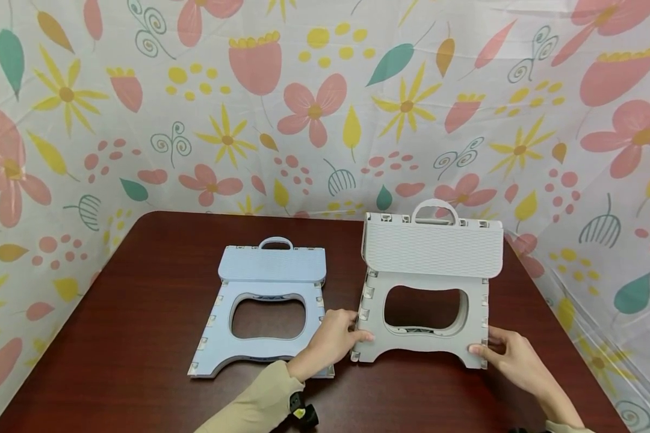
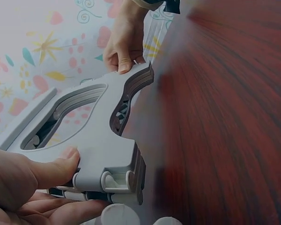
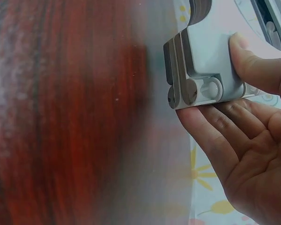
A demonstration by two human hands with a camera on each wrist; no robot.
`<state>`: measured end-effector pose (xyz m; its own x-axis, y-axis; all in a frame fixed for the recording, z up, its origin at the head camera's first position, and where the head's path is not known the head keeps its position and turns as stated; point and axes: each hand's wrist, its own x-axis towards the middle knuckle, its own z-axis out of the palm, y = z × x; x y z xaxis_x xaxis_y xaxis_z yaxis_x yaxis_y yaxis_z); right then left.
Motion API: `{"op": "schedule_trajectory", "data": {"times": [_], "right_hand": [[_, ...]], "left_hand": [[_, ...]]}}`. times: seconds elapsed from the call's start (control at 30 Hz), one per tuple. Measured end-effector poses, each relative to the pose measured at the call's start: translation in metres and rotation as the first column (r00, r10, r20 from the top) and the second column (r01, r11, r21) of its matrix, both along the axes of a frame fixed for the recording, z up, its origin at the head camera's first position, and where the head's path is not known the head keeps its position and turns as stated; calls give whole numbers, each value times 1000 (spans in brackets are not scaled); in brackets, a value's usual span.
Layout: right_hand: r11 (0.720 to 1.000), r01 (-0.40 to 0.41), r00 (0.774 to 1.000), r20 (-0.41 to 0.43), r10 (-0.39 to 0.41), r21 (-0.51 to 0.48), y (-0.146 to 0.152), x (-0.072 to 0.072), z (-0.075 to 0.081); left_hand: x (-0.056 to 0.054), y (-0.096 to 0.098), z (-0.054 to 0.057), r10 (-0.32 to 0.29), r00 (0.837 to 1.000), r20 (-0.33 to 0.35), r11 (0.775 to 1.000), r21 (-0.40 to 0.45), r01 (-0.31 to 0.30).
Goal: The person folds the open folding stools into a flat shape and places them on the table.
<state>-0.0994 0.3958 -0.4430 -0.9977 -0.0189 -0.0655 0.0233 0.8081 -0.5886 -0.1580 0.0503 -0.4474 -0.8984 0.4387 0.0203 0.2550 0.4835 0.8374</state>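
A grey folding step stool (image 1: pixel 433 252), folded flat with its carry handle upward, is held between both hands at the right of the head view. My left hand (image 1: pixel 333 334) grips its lower left leg, the thumb on the front face and the fingers behind the edge. My right hand (image 1: pixel 520 361) grips the lower right leg in the same way, thumb in front. In the left wrist view the stool (image 2: pixel 107 112) shows its stacked folded layers and hinge knuckles. The right wrist view shows the fingers (image 3: pixel 215 136) under the stool's hinged edge.
A light blue folding stool (image 1: pixel 271 267), also folded, lies on the dark red-brown wooden table (image 1: pixel 157 288) left of the grey one. Behind the table hangs a flower-patterned cloth (image 1: pixel 314 150). A black strap with a small device (image 1: pixel 303 412) is on the left wrist.
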Motion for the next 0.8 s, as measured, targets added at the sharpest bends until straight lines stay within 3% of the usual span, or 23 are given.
{"op": "schedule_trajectory", "data": {"times": [0.2, 0.4, 0.8], "right_hand": [[1000, 4, 999, 53, -4, -6, 2, 1, -1], [1000, -6, 999, 42, 6, -6, 3, -1, 1], [999, -30, 998, 56, 30, -14, 5, 1, -1]], "left_hand": [[1, 1, -1, -4, 1000, 19, 1000, 14, 3], [1, 1, 3, 3, 1000, -8, 1000, 26, -3], [2, 3, 0, 13, 1000, 28, 1000, 19, -14]]}}
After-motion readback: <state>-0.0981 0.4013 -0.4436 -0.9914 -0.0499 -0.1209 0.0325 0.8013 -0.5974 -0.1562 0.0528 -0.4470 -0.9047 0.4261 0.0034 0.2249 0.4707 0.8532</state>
